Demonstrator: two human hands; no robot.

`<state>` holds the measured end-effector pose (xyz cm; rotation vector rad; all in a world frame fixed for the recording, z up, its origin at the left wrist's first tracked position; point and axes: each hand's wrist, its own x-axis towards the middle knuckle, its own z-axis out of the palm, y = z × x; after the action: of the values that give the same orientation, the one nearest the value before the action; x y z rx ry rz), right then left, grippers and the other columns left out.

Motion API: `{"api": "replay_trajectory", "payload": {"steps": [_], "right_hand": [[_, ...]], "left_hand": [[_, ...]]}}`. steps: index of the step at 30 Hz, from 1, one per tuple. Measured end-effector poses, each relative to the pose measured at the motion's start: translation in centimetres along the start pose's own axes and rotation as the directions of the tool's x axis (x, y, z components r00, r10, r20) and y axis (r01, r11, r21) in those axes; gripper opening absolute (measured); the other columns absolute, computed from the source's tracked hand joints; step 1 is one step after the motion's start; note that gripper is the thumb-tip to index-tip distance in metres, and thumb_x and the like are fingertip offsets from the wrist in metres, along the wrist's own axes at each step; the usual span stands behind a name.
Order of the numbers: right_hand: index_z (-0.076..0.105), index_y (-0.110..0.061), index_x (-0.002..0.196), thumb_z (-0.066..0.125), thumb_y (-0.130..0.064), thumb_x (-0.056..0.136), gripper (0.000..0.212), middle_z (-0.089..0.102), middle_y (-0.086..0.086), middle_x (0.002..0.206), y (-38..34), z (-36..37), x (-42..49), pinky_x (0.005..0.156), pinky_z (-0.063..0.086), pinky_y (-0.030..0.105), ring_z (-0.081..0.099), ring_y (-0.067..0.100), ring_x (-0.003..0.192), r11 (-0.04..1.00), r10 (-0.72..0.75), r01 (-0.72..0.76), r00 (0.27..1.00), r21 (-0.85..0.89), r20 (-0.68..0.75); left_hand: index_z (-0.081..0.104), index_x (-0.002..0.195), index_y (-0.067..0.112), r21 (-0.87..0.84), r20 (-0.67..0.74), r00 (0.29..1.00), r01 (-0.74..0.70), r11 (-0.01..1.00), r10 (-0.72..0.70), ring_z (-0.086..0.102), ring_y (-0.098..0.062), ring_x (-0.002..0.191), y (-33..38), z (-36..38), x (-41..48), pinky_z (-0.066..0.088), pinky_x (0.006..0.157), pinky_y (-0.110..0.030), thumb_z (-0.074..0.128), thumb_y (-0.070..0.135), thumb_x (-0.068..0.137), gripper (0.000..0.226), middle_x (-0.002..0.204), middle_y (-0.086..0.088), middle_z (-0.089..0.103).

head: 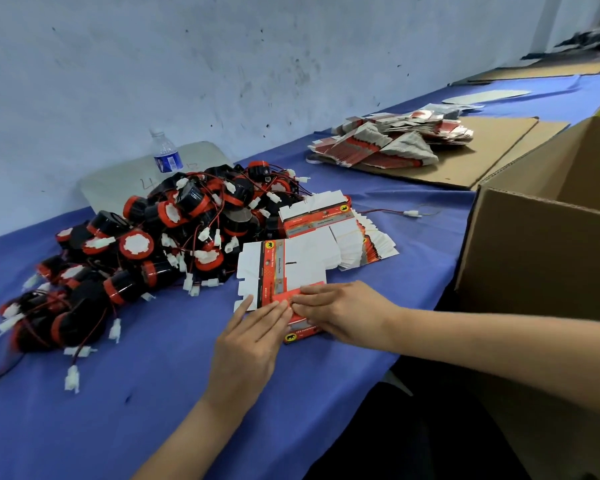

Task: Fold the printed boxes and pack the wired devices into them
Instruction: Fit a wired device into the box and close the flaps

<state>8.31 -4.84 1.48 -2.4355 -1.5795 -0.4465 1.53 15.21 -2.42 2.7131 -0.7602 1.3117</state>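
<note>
While both hands press flat — left hand (253,336) and right hand (340,311), fingers straight and together — on the printed box blank (274,268) (beside the wired-device heap (146,244)), crease firmly along the score.

Both hands are down on a flat printed box blank (278,271) lying on the blue table cover (153,393). The left hand (248,344) lies flat, fingers straight, pressing its near edge. The right hand (340,310) meets it fingertip to fingertip, seemingly pinching a red flap, though blur hides the thumb. Left of the left hand sprawls a heap of black-and-red wired devices (146,244). Beyond the right hand fans a stack of blanks (357,240), and to its right stands an open cardboard carton (541,251).
</note>
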Motion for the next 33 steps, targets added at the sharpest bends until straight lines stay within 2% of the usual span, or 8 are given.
{"api": "replay_trajectory", "payload": {"steps": [4, 8, 13, 15, 19, 22, 29, 33], "right_hand": [[0.068, -0.012, 0.118, 0.050, -0.026, 0.098, 0.030, 0.063, -0.001, 0.128, 0.4, -1.5, 2.2, 0.081, 0.052, 0.040, 0.059, 0.024, 0.116, 0.998, -0.026, 0.032, 0.994, -0.057, 0.103], [0.074, -0.008, 0.104, 0.066, -0.018, 0.090, 0.019, 0.071, 0.005, 0.113, -1.4, 1.3, 0.5, 0.082, 0.057, 0.043, 0.067, 0.024, 0.107, 0.977, 0.156, -0.116, 0.961, 0.178, -0.230], [0.073, -0.008, 0.091, 0.059, -0.019, 0.094, 0.018, 0.073, 0.004, 0.101, -2.6, 3.4, 0.3, 0.086, 0.055, 0.039, 0.068, 0.026, 0.101, 0.980, 0.162, -0.086, 0.874, 0.180, -0.458], [0.070, -0.008, 0.087, 0.053, -0.020, 0.096, 0.023, 0.071, 0.002, 0.098, -2.7, 3.4, 0.5, 0.076, 0.056, 0.039, 0.066, 0.025, 0.097, 0.964, 0.221, -0.123, 0.867, 0.237, -0.447], [0.068, -0.011, 0.086, 0.058, -0.018, 0.095, 0.015, 0.069, -0.001, 0.100, -2.8, 3.5, 0.6, 0.059, 0.054, 0.039, 0.064, 0.023, 0.096, 0.950, 0.275, -0.180, 0.870, 0.257, -0.408], [0.067, -0.012, 0.085, 0.057, -0.015, 0.094, 0.014, 0.067, -0.002, 0.099, -2.8, 3.3, 0.6, 0.053, 0.052, 0.037, 0.063, 0.023, 0.095, 0.959, 0.247, -0.164, 0.883, 0.231, -0.399], [0.065, -0.007, 0.082, 0.054, -0.003, 0.085, 0.012, 0.067, 0.003, 0.098, -2.2, 2.0, 1.5, 0.062, 0.050, 0.032, 0.061, 0.027, 0.086, 0.970, 0.150, -0.087, 0.950, 0.229, -0.272], [0.069, -0.004, 0.081, 0.063, 0.002, 0.085, 0.009, 0.064, 0.003, 0.103, -0.6, 1.6, 2.1, 0.086, 0.046, 0.039, 0.053, 0.014, 0.093, 0.819, 0.247, -0.163, 0.966, 0.550, -0.082]], "left_hand": [[0.075, 0.102, 0.004, -0.161, 0.001, 0.990, 0.136, 0.978, -0.138, 0.068, -0.019, 0.101, 0.4, -0.4, 0.3, 0.053, 0.090, -0.035, 0.044, 0.028, 0.098, 0.040, 0.106, -0.007, 0.073], [0.075, 0.099, 0.002, -0.308, 0.025, 0.944, 0.321, 0.896, -0.330, 0.068, -0.010, 0.094, 0.5, -0.6, 0.1, 0.050, 0.083, -0.017, 0.057, 0.027, 0.091, 0.032, 0.103, -0.005, 0.074], [0.071, 0.106, 0.011, -0.372, 0.114, 0.924, 0.380, 0.847, -0.364, 0.069, -0.007, 0.082, 0.6, -0.9, -0.2, 0.052, 0.071, -0.014, 0.078, 0.003, 0.075, 0.032, 0.102, 0.001, 0.074], [0.067, 0.109, 0.018, -0.409, 0.108, 0.912, 0.404, 0.818, -0.396, 0.064, -0.001, 0.085, 0.5, -1.0, 0.1, 0.048, 0.074, -0.007, 0.074, 0.013, 0.082, 0.028, 0.103, 0.009, 0.071], [0.075, 0.099, 0.008, -0.378, 0.054, 0.936, 0.342, 0.860, -0.349, 0.066, -0.006, 0.101, 0.4, -0.1, -0.1, 0.052, 0.082, -0.015, 0.073, 0.011, 0.080, 0.020, 0.112, 0.002, 0.069], [0.074, 0.097, 0.011, -0.464, 0.084, 0.901, 0.413, 0.784, -0.425, 0.060, -0.002, 0.110, 0.3, 0.1, -0.2, 0.049, 0.091, -0.015, 0.070, 0.014, 0.084, 0.015, 0.114, 0.009, 0.066], [0.076, 0.098, 0.008, -0.366, 0.165, 0.891, 0.454, 0.812, -0.423, 0.061, -0.011, 0.108, -0.1, 0.1, -0.1, 0.038, 0.108, -0.030, 0.074, 0.006, 0.078, 0.019, 0.110, 0.003, 0.068], [0.076, 0.102, 0.011, -0.349, 0.208, 0.866, 0.499, 0.793, -0.454, 0.063, -0.012, 0.105, 0.2, -0.4, 0.3, 0.049, 0.097, -0.033, 0.078, 0.005, 0.077, 0.026, 0.110, 0.002, 0.067]]}}
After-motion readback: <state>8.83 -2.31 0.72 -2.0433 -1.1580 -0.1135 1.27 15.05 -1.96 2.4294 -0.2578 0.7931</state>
